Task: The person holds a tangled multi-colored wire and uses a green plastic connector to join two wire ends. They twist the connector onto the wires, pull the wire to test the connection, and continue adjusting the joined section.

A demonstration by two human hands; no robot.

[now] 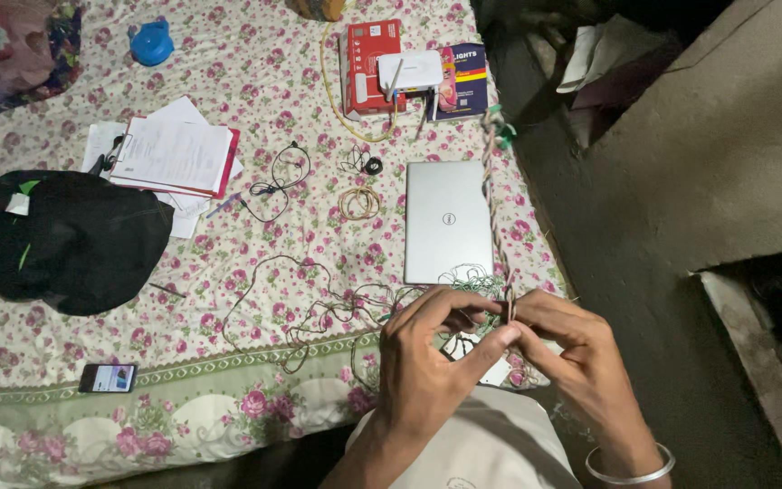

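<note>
A braided cord [493, 195] of pale and green strands runs taut from a green knot near the bed's far edge down to my hands. My left hand [432, 362] and my right hand [572, 353] meet at its lower end, fingertips pinching the strands. Loose threads [319, 308] trail left from my hands across the floral bedsheet [255, 63]. A silver bangle [631, 471] circles my right wrist.
A shut silver laptop [448, 220] lies just beyond my hands. Papers on a red folder [174, 154], a black bag [61, 237], a phone [108, 378], earphones [278, 177], a white router [411, 71] on red boxes and a blue cap [151, 43] lie about. Dark floor is on the right.
</note>
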